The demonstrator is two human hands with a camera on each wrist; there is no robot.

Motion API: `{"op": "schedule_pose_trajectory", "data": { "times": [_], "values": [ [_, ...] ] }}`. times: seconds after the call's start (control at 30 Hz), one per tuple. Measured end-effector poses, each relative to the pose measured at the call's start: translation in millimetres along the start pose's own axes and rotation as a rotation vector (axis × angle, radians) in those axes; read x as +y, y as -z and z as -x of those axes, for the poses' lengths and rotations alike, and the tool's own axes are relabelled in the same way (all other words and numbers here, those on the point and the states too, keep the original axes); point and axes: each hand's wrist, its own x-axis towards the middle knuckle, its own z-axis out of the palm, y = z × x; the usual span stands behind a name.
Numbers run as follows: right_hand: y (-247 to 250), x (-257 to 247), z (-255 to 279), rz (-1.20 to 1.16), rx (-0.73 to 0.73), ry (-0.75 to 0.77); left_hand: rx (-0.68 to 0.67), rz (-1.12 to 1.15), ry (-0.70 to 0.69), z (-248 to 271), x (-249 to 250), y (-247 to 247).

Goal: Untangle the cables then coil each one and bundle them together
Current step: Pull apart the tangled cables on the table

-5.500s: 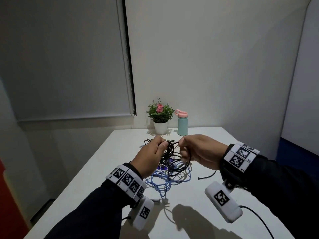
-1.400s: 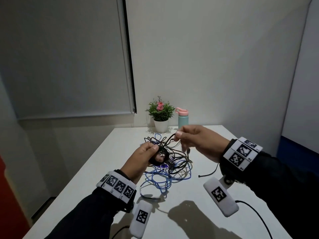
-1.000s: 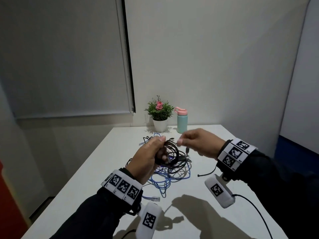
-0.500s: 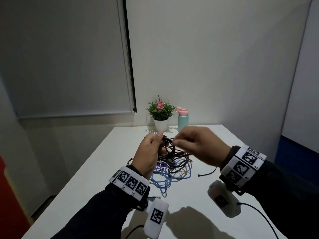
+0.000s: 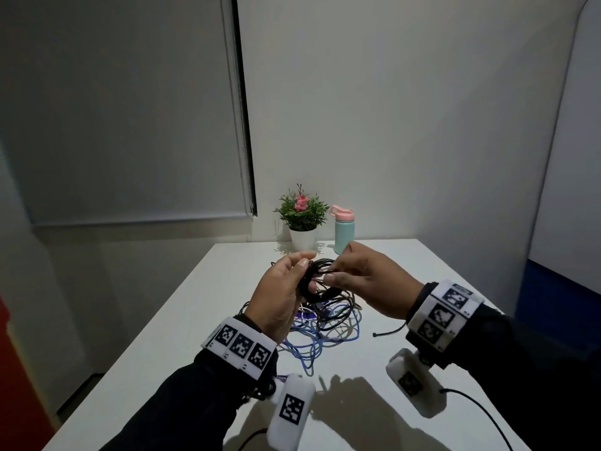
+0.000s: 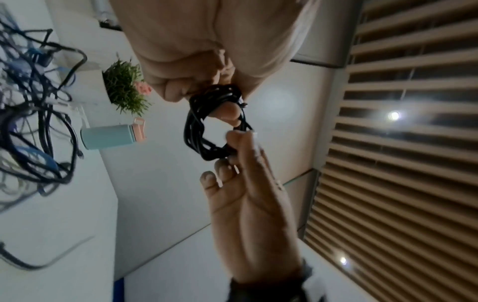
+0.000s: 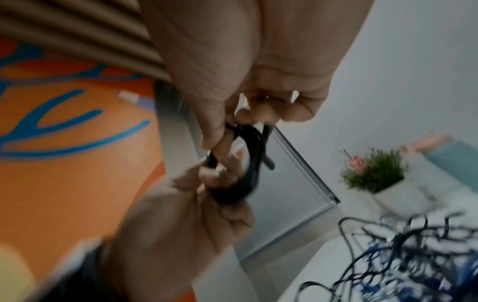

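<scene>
Closer now, both hands (image 5: 283, 294) grip black coil (image 6: 207, 126).

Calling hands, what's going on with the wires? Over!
Left hand grips small black cable coil. Right hand pinches its far side. Blue-and-black cable tangle waits on white table.

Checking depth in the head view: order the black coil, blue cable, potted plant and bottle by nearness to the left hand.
1. black coil, gripped in the left hand.
2. blue cable, on the table beneath.
3-4. potted plant and bottle, far edge; too close to call.

Left hand (image 6: 207, 51) and right hand (image 6: 253, 214) both pinch a small black cable coil (image 6: 204, 130).
</scene>
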Motion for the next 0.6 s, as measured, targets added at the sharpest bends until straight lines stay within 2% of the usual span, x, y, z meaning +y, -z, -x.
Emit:
{"op": "schedule_pose_trajectory", "data": {
  "times": [0.1, 0.2, 0.3, 0.37, 0.43, 0.5, 0.6],
  "values": [
    [5, 0, 2, -0.263, -0.116, -0.065, -0.100, -0.306, -0.073, 5, -4, 7],
    [11, 4, 3, -0.296, -0.114, -0.115, -0.188, -0.650, -0.207, 5, -5, 19],
    [14, 7, 1, -0.274, -0.163, -0.158, -0.159, -0.794, -0.249, -1, -9, 28],
    [15, 9, -3, -0.217, -0.150, -0.150, -0.210, -0.801, -0.213, -3, -11, 29],
    [16, 10, -5, -0.252, -0.088, -0.129, -0.334, -0.660, -0.110, -1, -8, 27],
    [12, 11, -7, -0.281, -0.059, -0.112, -0.400, -0.515, -0.033, -1, -4, 26],
    [4, 12, -9, -0.397, -0.104, -0.144, -0.375, -0.417, -0.088, -1, -4, 24]
  ]
}}
